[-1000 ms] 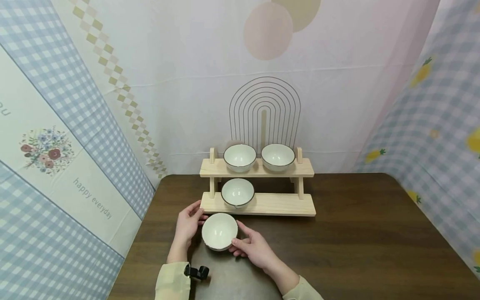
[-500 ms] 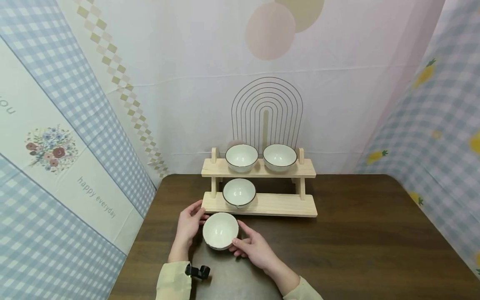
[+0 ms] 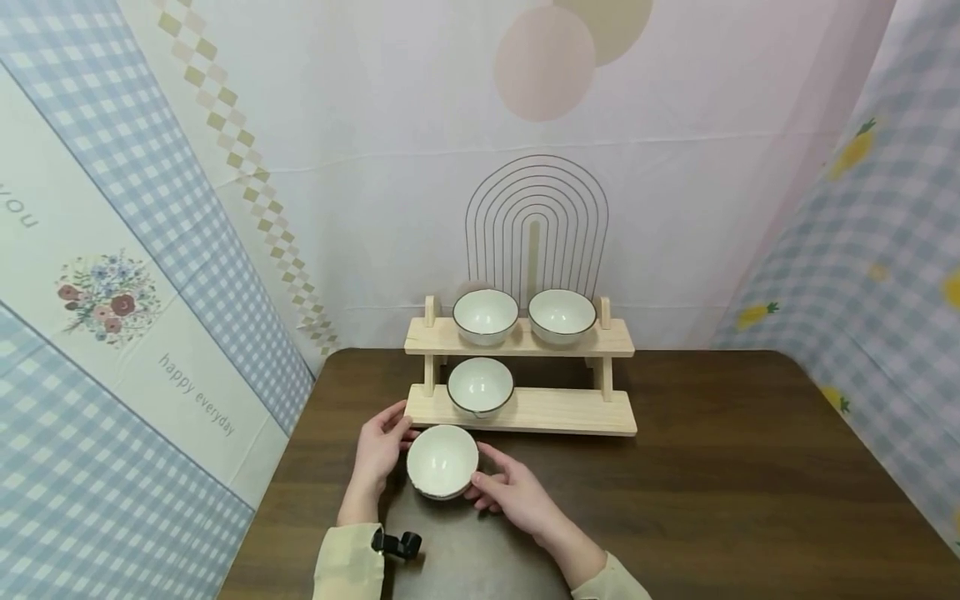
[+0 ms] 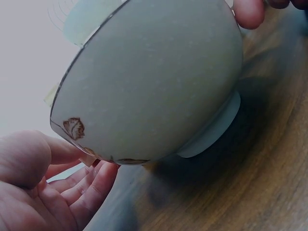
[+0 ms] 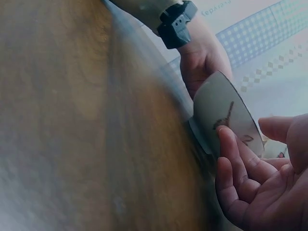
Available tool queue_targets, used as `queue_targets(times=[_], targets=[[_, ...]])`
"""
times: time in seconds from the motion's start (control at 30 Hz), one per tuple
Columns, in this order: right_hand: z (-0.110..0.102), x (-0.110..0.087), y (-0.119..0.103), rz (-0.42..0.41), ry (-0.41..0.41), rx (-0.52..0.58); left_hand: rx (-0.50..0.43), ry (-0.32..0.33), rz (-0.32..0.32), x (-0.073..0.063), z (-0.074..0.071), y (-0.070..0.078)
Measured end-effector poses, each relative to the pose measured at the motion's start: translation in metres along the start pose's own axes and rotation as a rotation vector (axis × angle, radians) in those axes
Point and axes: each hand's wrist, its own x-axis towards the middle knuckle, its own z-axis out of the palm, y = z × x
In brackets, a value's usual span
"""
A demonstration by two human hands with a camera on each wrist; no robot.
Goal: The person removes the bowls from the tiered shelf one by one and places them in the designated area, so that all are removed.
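A white bowl (image 3: 442, 461) with a dark rim is in front of the two-tier wooden display rack (image 3: 562, 409). My right hand (image 3: 517, 497) holds it at its right side, thumb at the rim and fingers along the outside. The right wrist view shows a fingertip on the bowl's brown-patterned wall (image 5: 222, 115). My left hand (image 3: 377, 450) grips the front left corner of the lower shelf, just left of the bowl. In the left wrist view the bowl's outer wall (image 4: 154, 82) fills the middle and hides much of the rack. Whether its foot touches the table cannot be told.
Two similar bowls, one on the left (image 3: 486, 317) and one on the right (image 3: 562, 316), stand on the upper shelf. A third bowl (image 3: 481, 387) sits on the lower shelf's left part. Brown tabletop (image 3: 712, 500) surrounds the rack, with cloth hangings (image 3: 375, 208) behind and at both sides.
The head view has shifted slightly, moving everything a little right. My right thumb has slid slightly outward at the rim. The left hand and bowl look otherwise unmoved.
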Motion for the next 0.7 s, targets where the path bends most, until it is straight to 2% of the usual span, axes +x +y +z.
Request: queue_targets(times=[0.43,0.7], targets=[[-0.03,0.003,-0.006,-0.043,0.045,-0.04,0.008,0.004,0.005,0.002,0.002,-0.005],[-0.048,0.007,-0.014,-0.039,0.085,-0.068,0.0,0.012,0.005,0.004,0.002,-0.004]])
